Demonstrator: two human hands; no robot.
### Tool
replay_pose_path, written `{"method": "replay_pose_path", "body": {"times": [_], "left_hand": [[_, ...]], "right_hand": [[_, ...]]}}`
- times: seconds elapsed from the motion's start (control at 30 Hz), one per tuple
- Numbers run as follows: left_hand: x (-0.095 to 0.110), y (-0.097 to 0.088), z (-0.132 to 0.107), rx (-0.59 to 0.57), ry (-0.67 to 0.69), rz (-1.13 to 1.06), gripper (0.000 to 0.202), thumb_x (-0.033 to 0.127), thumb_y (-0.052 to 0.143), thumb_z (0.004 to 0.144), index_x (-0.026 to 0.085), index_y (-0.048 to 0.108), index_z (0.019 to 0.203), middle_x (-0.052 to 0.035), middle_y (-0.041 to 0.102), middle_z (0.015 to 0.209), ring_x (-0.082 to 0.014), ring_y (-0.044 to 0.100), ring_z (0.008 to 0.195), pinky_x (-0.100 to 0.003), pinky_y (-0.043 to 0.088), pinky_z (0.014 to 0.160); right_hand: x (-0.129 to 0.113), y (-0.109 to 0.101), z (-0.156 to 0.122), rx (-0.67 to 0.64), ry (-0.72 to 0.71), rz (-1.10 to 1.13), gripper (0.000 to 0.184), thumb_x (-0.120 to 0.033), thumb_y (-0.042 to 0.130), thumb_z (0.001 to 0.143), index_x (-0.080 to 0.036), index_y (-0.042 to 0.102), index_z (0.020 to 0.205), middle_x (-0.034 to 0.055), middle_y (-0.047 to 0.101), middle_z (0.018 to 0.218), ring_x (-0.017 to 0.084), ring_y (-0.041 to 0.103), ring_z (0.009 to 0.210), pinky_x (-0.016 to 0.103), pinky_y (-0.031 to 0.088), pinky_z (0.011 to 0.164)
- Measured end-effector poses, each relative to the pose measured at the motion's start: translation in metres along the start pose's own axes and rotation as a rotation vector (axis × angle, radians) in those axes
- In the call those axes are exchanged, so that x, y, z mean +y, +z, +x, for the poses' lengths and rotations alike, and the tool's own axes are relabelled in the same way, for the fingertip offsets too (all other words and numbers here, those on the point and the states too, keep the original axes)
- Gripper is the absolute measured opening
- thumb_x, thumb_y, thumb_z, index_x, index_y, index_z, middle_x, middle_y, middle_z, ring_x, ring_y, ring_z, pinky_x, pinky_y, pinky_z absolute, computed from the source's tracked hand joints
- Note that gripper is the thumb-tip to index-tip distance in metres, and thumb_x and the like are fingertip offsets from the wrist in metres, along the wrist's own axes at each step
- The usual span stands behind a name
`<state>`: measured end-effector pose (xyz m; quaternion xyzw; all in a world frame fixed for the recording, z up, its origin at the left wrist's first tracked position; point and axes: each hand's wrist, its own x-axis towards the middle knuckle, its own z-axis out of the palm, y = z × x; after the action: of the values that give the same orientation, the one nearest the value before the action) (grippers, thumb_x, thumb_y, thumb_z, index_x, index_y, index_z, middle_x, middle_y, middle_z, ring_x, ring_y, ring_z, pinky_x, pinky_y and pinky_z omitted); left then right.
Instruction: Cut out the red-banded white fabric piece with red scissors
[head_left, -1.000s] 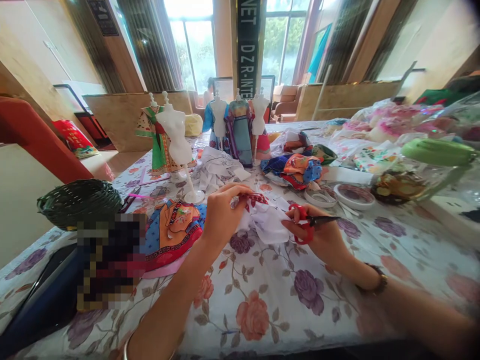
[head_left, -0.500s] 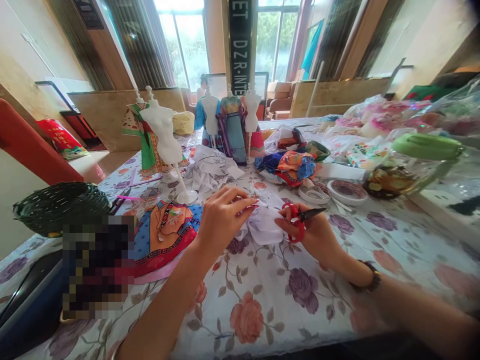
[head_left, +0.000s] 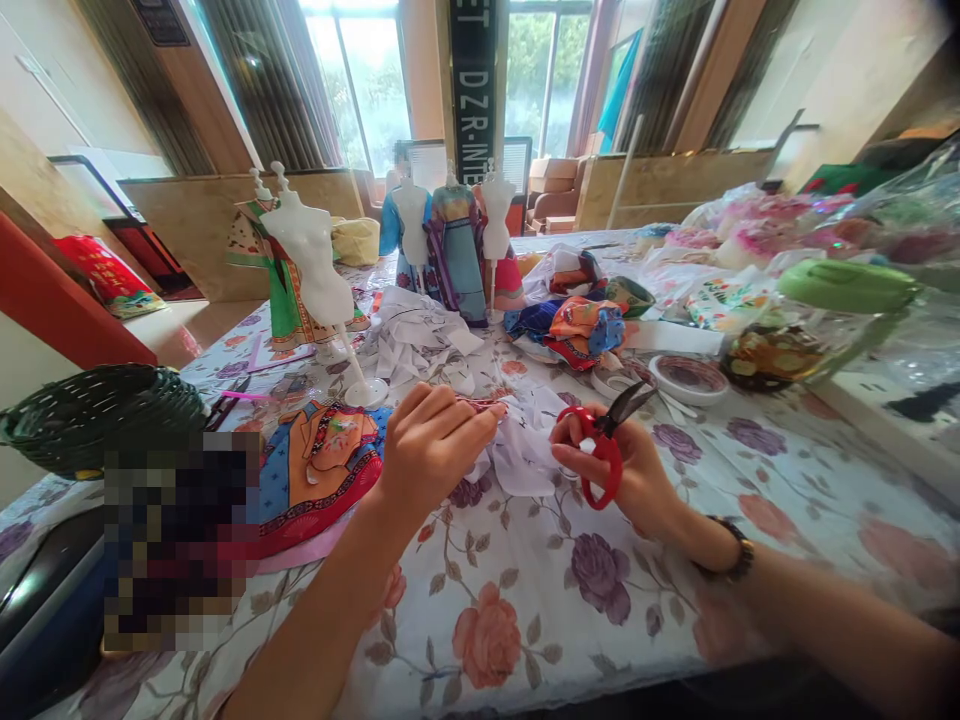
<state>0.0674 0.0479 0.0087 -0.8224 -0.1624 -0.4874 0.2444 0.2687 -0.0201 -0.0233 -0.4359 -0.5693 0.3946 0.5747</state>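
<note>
My right hand (head_left: 634, 465) is closed round a pair of red-handled scissors (head_left: 611, 465). Their dark blades are parted a little and point up and to the right, away from my left hand. With curled fingers, my left hand (head_left: 435, 440) pinches a thin reddish patterned piece (head_left: 480, 403), mostly hidden behind the fingers. White crumpled pieces (head_left: 529, 450), paper or thin cloth, lie between the two hands. Just left of my left hand lies a blue, orange and red printed doll garment (head_left: 319, 470).
A bare white mannequin (head_left: 307, 255) stands before more small mannequins in printed clothes (head_left: 457, 250). White scraps (head_left: 420, 335) and folded printed fabric (head_left: 574, 325) lie behind my hands. Tape rolls (head_left: 688, 380) and a green-lidded jar (head_left: 795, 330) sit at right, a dark woven basket (head_left: 97, 415) at left.
My left hand has curled its fingers more, and a reddish patterned piece now shows at them. The scissors have turned in my right hand, blades tilting further upward and looking more parted.
</note>
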Motion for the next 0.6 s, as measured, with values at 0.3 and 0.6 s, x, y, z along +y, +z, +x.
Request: {"method": "replay_pose_path", "body": {"times": [0.3, 0.6], "left_hand": [[0.005, -0.002, 0.001, -0.039, -0.102, -0.086, 0.008, 0.019, 0.067, 0.084, 0.024, 0.073, 0.081, 0.0027, 0.078, 0.074, -0.0125, 0.070, 0.062, -0.025, 0.050, 0.058], [0.011, 0.000, -0.001, 0.061, -0.090, -0.074, 0.010, 0.016, 0.067, 0.083, 0.023, 0.072, 0.077, 0.0033, 0.078, 0.072, -0.0118, 0.072, 0.060, -0.020, 0.054, 0.053]], "right_hand": [[0.001, -0.008, 0.002, -0.254, -0.056, 0.101, 0.042, -0.062, 0.059, 0.080, -0.024, 0.053, 0.063, 0.0035, 0.060, 0.068, 0.021, 0.053, 0.066, 0.036, 0.042, 0.063], [-0.007, -0.004, -0.007, -0.776, 0.276, 0.236, 0.052, -0.072, 0.047, 0.084, -0.023, 0.048, 0.065, -0.0018, 0.053, 0.057, 0.014, 0.046, 0.052, 0.028, 0.038, 0.051]]}}
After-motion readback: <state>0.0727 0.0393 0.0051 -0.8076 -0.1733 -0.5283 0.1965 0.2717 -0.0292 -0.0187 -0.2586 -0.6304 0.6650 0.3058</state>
